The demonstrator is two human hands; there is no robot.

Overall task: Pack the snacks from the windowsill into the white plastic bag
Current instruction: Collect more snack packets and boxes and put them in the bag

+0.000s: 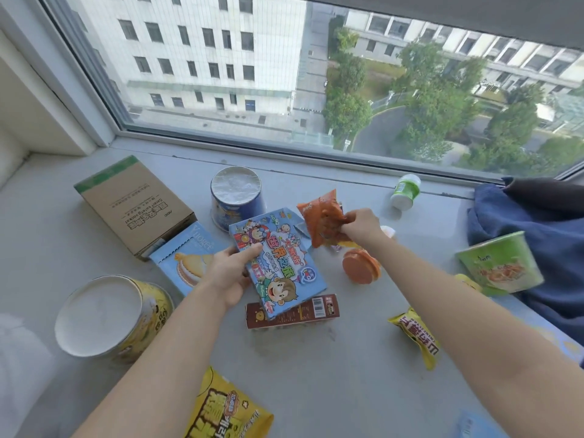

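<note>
Snacks lie scattered on the grey windowsill (316,358). My left hand (230,273) grips a blue cartoon snack box (281,263) by its left edge, tilted above a brown box (303,312). My right hand (360,227) pinches an orange snack packet (322,219), lifted a little off the sill. A white plastic bag (19,374) shows only as a pale blur at the lower left edge.
Around lie a cardboard box (132,200), a blue biscuit pack (180,260), a blue cup (237,197), a yellow tub (107,317), an orange round snack (360,267), yellow packets (224,409) (417,336), a green bowl (496,263), a small green bottle (406,191) and blue cloth (543,235).
</note>
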